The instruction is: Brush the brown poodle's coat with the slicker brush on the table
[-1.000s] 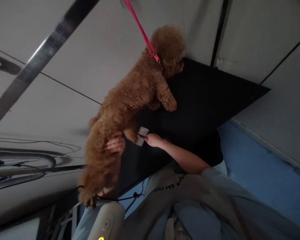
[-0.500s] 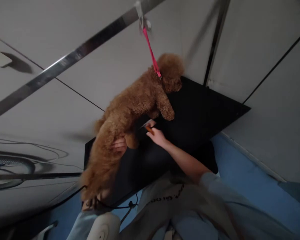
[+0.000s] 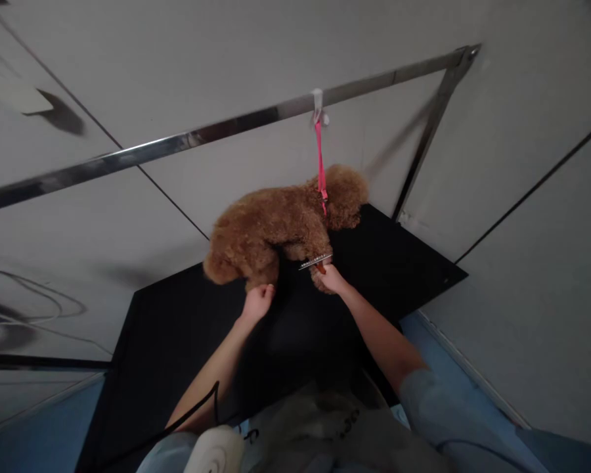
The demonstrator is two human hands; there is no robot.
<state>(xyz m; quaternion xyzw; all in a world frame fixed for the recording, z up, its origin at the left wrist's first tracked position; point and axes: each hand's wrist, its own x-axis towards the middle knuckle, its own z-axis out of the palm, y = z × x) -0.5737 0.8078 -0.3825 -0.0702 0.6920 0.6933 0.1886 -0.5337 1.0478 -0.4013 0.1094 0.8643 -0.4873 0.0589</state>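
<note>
Head cam: A curly brown dog (image 3: 280, 213) stands side-on, facing right, on a black table (image 3: 177, 335), nearer the wall (image 3: 256, 52) than the person. Person's L hand (image 3: 259, 302) is closed at the lower end of a hind leg (image 3: 264, 270), prob. to steady it; how far the fingers wrap around can't be told. R hand (image 3: 332, 279) grips the orange-brown handle of a pin brush (image 3: 315, 261), its head seen nearly edge-on by the foreleg (image 3: 318, 242); contact w/ fur can't be confirmed. The hold is close behind the head, presumably for fine control.

A pink strap (image 3: 320, 157) runs almost upright from the dog's neck to a white clip (image 3: 318, 102) on a metal bar (image 3: 177, 143), likely so the dog can't step off.

Edges: far table edge passes behind the dog, close to the wall, the tightest side. R corner lies well past the muzzle, far L corner beyond the rump. Black tabletop shows btwn the forearms & outside both, giving elbow room. Dark cord (image 3: 193, 408) crosses the L forearm, a possible snag; white device (image 3: 217, 450) sits at bottom, nr the torso.
</note>
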